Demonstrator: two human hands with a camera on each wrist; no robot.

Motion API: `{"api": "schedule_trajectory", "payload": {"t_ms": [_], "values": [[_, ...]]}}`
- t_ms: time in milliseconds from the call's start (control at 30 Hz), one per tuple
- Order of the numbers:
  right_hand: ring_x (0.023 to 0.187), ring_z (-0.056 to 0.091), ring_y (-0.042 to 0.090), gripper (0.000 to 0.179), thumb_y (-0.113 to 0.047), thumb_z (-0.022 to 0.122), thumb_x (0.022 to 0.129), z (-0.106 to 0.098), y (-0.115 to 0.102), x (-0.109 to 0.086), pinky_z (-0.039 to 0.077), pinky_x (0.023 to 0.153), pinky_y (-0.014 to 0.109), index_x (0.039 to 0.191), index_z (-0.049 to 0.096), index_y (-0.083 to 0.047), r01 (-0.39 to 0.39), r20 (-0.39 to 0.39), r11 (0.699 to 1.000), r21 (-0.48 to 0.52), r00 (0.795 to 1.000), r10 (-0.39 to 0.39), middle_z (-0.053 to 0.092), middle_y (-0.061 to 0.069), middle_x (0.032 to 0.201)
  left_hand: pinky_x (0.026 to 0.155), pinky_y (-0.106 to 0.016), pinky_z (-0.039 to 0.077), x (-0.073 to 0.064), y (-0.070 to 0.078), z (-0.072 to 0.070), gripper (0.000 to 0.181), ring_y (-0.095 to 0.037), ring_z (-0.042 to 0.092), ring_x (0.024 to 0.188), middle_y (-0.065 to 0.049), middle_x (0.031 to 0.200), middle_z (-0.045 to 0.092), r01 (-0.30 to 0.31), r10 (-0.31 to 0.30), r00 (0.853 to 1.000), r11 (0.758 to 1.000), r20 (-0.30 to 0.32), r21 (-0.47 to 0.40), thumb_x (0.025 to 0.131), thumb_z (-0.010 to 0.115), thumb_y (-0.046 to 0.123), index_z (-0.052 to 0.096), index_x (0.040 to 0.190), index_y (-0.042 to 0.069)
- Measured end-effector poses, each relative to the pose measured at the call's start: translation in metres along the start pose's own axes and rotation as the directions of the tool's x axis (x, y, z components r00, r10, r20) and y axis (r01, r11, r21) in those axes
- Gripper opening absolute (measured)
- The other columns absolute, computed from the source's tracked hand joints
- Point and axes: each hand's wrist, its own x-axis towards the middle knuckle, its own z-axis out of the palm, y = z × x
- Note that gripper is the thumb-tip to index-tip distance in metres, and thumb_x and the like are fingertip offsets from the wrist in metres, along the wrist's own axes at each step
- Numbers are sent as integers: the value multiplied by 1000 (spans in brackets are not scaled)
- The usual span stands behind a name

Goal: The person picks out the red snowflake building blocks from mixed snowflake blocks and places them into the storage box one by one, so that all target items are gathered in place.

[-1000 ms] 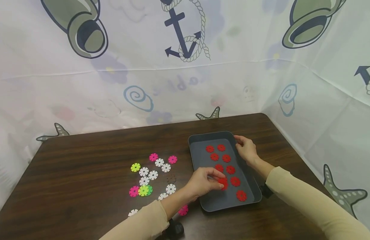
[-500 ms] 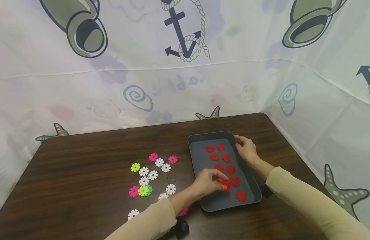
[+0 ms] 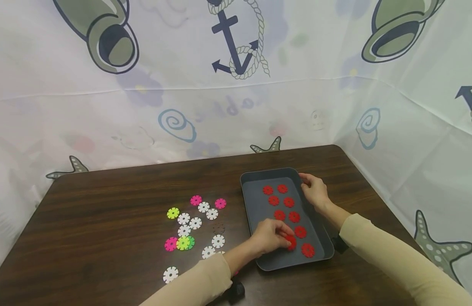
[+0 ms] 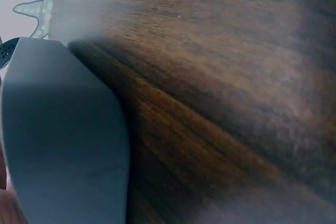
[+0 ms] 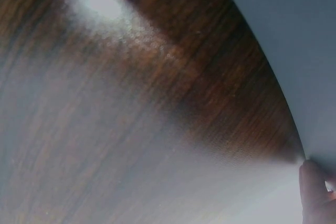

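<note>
My left hand (image 3: 272, 237) is low over the near part of a dark grey baking tray (image 3: 255, 193), pinching a red notched plastic disc (image 3: 291, 242) between thumb and fingers. Several more red discs (image 3: 279, 215) lie in two rough columns inside the tray. At the tray's far right, my right hand (image 3: 314, 191) grips the rim with thumb and fingers. The left wrist view shows the tray's outer wall (image 4: 63, 129) close up, with only a sliver of the hand at the left edge. Fingertips (image 5: 313, 182) meet the tray's edge in the right wrist view.
On the dark wooden table (image 3: 105, 221), left of the tray, lie several white discs (image 3: 195, 223), with pink (image 3: 220, 203), yellow (image 3: 173, 213) and green (image 3: 191, 242) ones. A brown disc (image 3: 218, 228) barely shows against the wood. A patterned cloth (image 3: 220, 106) hangs behind the table.
My left hand has moved slightly right and nearer to me, carrying the red disc toward the tray's near end. The right hand has stayed at the rim.
</note>
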Motion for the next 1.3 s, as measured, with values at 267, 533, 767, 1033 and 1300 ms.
{"api": "schedule_trajectory", "payload": {"t_ms": [267,533,767,1033,1300], "values": [[100,57,32,38,0,46,93,0,0,0,48,74,33,131,50,2,-2,2,1000,0,1000,2,58,25,119,52,-14,43,0,-7,8,20,-1,56,58,-6,71,69,-42,43,999,998,-10,37,68,75,-11,72,82,3],[103,55,33,39,0,46,93,1,0,0,47,76,35,132,50,2,3,4,1000,-1,1000,-3,58,26,120,54,-13,45,0,-10,11,20,2,55,59,-2,70,68,-87,91,996,989,-22,122,68,75,-10,73,81,4],[107,56,35,40,0,44,94,-1,1,1,47,75,33,134,47,2,8,24,1000,14,1000,-9,56,26,123,57,-12,45,1,-11,12,20,3,54,63,2,72,66,-139,146,989,960,-12,244,69,75,-8,73,82,7],[104,56,33,40,0,45,94,0,2,2,47,74,32,134,47,2,12,21,1000,15,1000,-12,57,26,122,59,-10,43,1,-13,14,19,1,52,66,2,75,61,-204,222,975,916,-13,345,70,77,-5,72,83,8],[105,56,34,40,0,44,94,0,3,1,47,76,34,134,48,2,7,18,1000,4,1000,-7,57,26,122,59,-11,42,-1,-13,15,19,0,50,68,2,76,57,-203,225,974,903,-16,378,71,77,-4,73,85,8]]}}
